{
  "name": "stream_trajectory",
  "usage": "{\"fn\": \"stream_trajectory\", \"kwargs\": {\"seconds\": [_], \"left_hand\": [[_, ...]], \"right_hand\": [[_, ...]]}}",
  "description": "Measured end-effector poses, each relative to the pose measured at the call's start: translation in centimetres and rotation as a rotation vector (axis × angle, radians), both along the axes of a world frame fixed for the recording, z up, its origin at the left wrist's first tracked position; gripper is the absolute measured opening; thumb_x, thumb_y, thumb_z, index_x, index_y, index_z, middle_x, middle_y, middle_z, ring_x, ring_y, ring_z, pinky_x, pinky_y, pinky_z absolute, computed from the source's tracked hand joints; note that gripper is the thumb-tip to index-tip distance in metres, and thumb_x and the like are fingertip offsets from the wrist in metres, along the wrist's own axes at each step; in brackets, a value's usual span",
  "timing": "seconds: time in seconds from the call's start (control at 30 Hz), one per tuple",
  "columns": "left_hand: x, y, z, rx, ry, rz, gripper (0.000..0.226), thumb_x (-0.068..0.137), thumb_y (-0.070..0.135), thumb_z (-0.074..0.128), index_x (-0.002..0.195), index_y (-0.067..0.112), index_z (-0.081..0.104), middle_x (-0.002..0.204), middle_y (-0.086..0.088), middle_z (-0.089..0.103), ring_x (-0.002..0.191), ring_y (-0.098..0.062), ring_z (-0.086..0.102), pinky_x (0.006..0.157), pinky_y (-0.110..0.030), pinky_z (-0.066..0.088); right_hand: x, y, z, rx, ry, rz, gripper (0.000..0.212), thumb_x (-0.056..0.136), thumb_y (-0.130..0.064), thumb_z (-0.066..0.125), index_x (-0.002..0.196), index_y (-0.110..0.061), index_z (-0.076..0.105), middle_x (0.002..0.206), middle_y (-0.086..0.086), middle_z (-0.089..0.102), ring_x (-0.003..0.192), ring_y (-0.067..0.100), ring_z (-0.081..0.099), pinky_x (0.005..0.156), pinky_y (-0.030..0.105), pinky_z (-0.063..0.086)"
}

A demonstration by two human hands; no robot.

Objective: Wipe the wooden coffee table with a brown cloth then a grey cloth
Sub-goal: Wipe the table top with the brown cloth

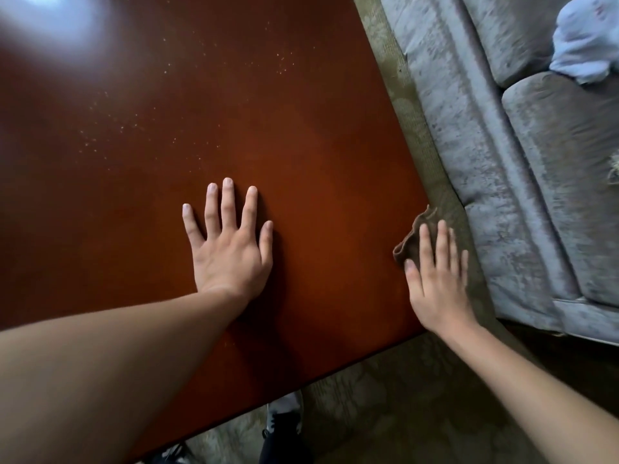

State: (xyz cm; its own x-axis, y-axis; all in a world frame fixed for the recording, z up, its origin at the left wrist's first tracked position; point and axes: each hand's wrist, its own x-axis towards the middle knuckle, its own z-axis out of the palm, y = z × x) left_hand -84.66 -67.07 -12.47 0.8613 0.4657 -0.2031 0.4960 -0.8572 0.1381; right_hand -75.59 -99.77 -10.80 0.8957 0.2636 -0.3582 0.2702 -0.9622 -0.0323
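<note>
The wooden coffee table point(301, 95) fills the left and middle of the head view, its dark red-brown top dotted with pale specks towards the far side. My left hand point(231, 242) lies flat on the top, fingers spread and straight. My right hand point(438, 283) presses straight fingers down on the brown cloth point(413, 237) at the table's right edge, near the front right corner. Most of the cloth is hidden under the fingers; a crumpled corner sticks out beyond them. A pale grey-white cloth point(586, 45) lies on the sofa at the top right.
A grey sofa point(502, 162) runs along the table's right side, with a narrow strip of patterned green carpet point(412, 128) between them. Carpet also shows below the table's front edge, where my dark shoe point(284, 426) stands. A bright glare sits on the table's far left.
</note>
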Motion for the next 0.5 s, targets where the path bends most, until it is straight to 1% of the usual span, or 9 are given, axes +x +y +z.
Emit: {"fn": "stream_trajectory", "kwargs": {"seconds": [0.07, 0.13, 0.17, 0.27, 0.37, 0.4, 0.47, 0.5], "left_hand": [[0.1, 0.0, 0.1, -0.011, -0.005, 0.006, 0.067, 0.105, 0.059, 0.004, 0.166, 0.032, 0.003, 0.175, -0.004, -0.007, 0.160, -0.025, -0.016, 0.126, -0.061, -0.006], [0.0, 0.0, 0.1, -0.027, -0.008, 0.005, 0.067, 0.105, 0.059, 0.004, 0.166, 0.032, 0.004, 0.175, -0.004, -0.006, 0.160, -0.025, -0.015, 0.126, -0.061, -0.007], [0.0, 0.0, 0.2, -0.036, -0.013, 0.006, 0.067, 0.105, 0.060, 0.005, 0.166, 0.033, 0.005, 0.175, -0.003, -0.005, 0.160, -0.025, -0.014, 0.126, -0.061, -0.007], [-0.1, 0.2, 0.7, -0.085, -0.035, 0.031, 0.067, 0.104, 0.064, 0.010, 0.165, 0.036, 0.014, 0.175, -0.001, 0.002, 0.161, -0.022, -0.010, 0.127, -0.057, -0.009], [0.0, 0.3, 1.1, -0.140, -0.064, 0.058, 0.065, 0.103, 0.065, 0.014, 0.162, 0.039, 0.023, 0.174, 0.003, 0.008, 0.161, -0.019, -0.005, 0.128, -0.055, -0.008], [0.0, 0.3, 1.3, -0.155, -0.075, 0.059, 0.065, 0.103, 0.065, 0.015, 0.162, 0.040, 0.026, 0.174, 0.003, 0.010, 0.161, -0.019, -0.003, 0.128, -0.054, -0.007], [-0.1, 0.6, 1.5, -0.170, -0.078, 0.042, 0.064, 0.103, 0.065, 0.016, 0.161, 0.041, 0.028, 0.174, 0.004, 0.012, 0.161, -0.018, -0.001, 0.128, -0.052, -0.007], [-0.2, 1.0, 1.6, -0.178, -0.072, 0.019, 0.063, 0.104, 0.064, 0.016, 0.161, 0.041, 0.029, 0.174, 0.004, 0.013, 0.161, -0.019, -0.001, 0.128, -0.050, -0.007]], "right_hand": [[-2.6, 0.8, 0.1, -0.063, 0.003, 0.042, 0.074, 0.103, -0.059, 0.003, 0.166, -0.022, -0.013, 0.173, 0.010, -0.021, 0.159, 0.026, -0.021, 0.128, 0.062, -0.003], [-6.1, 2.9, 0.0, -0.086, 0.003, 0.132, 0.074, 0.105, -0.058, 0.004, 0.166, -0.018, -0.010, 0.173, 0.014, -0.017, 0.160, 0.031, -0.018, 0.126, 0.066, 0.001], [-8.3, 4.3, -0.2, -0.070, 0.005, 0.201, 0.074, 0.106, -0.057, 0.008, 0.166, -0.018, -0.008, 0.173, 0.015, -0.013, 0.161, 0.032, -0.014, 0.126, 0.067, 0.003], [-15.1, 9.3, -0.5, 0.052, -0.011, 0.384, 0.075, 0.103, -0.055, 0.030, 0.167, -0.021, 0.008, 0.175, 0.016, 0.001, 0.162, 0.034, -0.002, 0.125, 0.067, 0.007], [-21.3, 14.6, -0.8, 0.101, 0.017, 0.516, 0.076, 0.100, -0.056, 0.038, 0.166, -0.027, 0.017, 0.175, 0.013, 0.004, 0.162, 0.032, 0.002, 0.126, 0.067, 0.006], [-23.4, 16.4, -0.8, 0.117, 0.048, 0.563, 0.074, 0.100, -0.057, 0.038, 0.166, -0.029, 0.019, 0.175, 0.011, 0.001, 0.162, 0.031, -0.001, 0.126, 0.066, 0.003], [-27.6, 20.2, -0.9, 0.110, 0.108, 0.704, 0.070, 0.102, -0.058, 0.037, 0.164, -0.031, 0.020, 0.173, 0.009, -0.006, 0.160, 0.031, -0.015, 0.125, 0.064, -0.010], [-29.6, 22.0, -0.9, 0.099, 0.126, 0.765, 0.070, 0.101, -0.061, 0.041, 0.162, -0.031, 0.024, 0.175, 0.008, 0.001, 0.160, 0.033, -0.013, 0.125, 0.063, -0.012]]}}
